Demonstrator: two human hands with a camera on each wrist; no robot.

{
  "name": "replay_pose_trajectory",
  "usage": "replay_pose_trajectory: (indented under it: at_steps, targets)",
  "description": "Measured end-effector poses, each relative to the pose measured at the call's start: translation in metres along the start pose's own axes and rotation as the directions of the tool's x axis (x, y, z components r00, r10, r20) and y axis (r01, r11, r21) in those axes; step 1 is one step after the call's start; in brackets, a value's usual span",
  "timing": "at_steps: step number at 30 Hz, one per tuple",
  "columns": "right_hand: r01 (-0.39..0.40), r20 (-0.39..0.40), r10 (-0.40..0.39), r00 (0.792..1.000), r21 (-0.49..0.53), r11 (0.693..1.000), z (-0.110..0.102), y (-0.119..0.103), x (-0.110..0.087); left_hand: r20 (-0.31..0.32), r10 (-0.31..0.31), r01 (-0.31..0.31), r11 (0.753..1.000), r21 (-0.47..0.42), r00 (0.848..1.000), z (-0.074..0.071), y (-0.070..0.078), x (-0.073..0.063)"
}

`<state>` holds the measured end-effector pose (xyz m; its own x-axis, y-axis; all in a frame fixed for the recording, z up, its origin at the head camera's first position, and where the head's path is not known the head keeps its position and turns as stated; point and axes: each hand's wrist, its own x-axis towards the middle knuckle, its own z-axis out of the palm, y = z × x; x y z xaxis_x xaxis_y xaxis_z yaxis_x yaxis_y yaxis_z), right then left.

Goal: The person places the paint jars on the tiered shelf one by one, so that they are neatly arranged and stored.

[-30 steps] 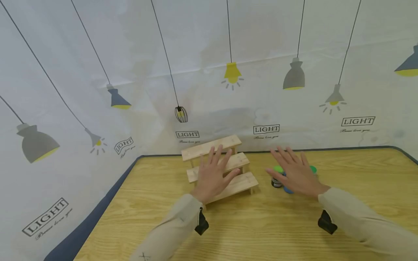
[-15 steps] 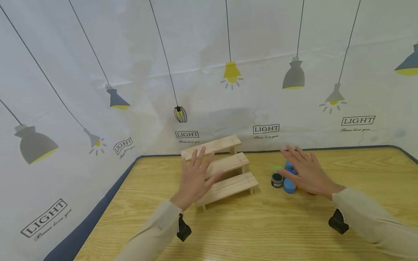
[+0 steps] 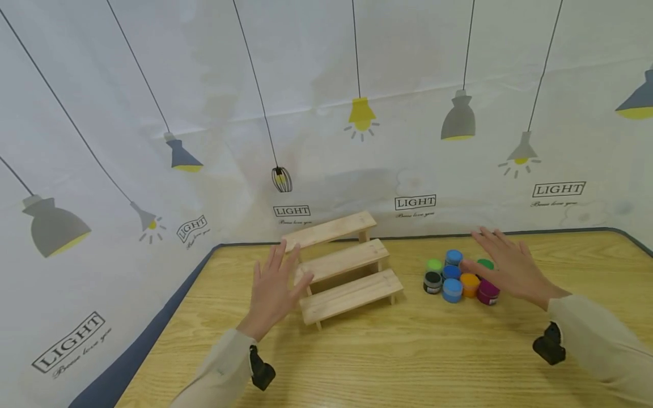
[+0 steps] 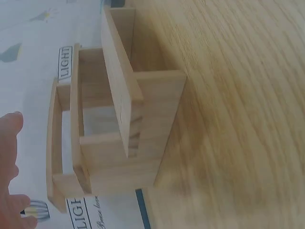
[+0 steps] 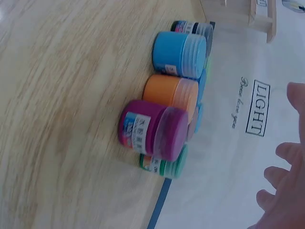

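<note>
A three-step wooden stand [image 3: 352, 293] of pale wood rests on the table left of centre. My left hand [image 3: 275, 292], fingers spread, is raised at its left side and holds nothing; in the left wrist view the fingers [image 4: 8, 157] are apart from the stand. Right of the stand, several small paint jars sit in a cluster: black [image 3: 432, 282], light blue [image 3: 452, 290], orange [image 3: 470, 284], purple [image 3: 488, 292], and others in blue and green. My right hand [image 3: 517, 271] hovers with straight fingers beside and above the jars, partly covering the green jar [image 3: 486, 264].
The wooden table [image 3: 388, 362] ends at a dark edge along a white cloth backdrop [image 3: 408, 153] printed with lamps. The stand's back step lies close to this backdrop. A black wrist camera [image 3: 262, 368] is strapped on the left sleeve, another camera [image 3: 549, 344] on the right.
My hands have moved apart, left hand leftward off the stand's front, right hand rightward, uncovering most of the jars. The stand and jars have stayed in place.
</note>
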<state>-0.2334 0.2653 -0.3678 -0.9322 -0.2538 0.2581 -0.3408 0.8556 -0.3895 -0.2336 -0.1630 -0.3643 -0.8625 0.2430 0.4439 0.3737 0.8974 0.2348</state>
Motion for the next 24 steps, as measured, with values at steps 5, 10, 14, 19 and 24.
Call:
replay_pose_trajectory:
  at_steps: [5, 10, 14, 19, 24]
  targets:
    - [0.011, -0.058, -0.009, 0.998, 0.032, 0.999, 0.0, 0.011, -0.003, -0.02, -0.035, 0.034, 0.997, -0.068, 0.999, -0.004, -0.012, -0.009]
    - [0.014, -0.064, -0.007, 0.998, 0.12, 0.993, 0.0, 0.019, -0.006, 0.011, -0.065, 0.066, 0.991, -0.12, 0.998, -0.003, -0.021, -0.018]
    - [-0.026, -0.017, 0.03, 0.999, 0.18, 0.983, 0.001, 0.025, -0.008, 0.042, -0.116, 0.121, 0.976, -0.182, 0.992, -0.001, -0.026, -0.023]
    - [-0.059, 0.0, 0.06, 0.998, 0.199, 0.978, 0.003, 0.031, -0.01, 0.123, -0.191, 0.221, 0.922, -0.317, 0.974, 0.003, -0.029, -0.029]
    - [-0.068, -0.011, 0.073, 0.997, 0.227, 0.972, 0.007, 0.035, -0.011, 0.187, -0.24, 0.3, 0.838, -0.455, 0.953, 0.012, -0.03, -0.034]
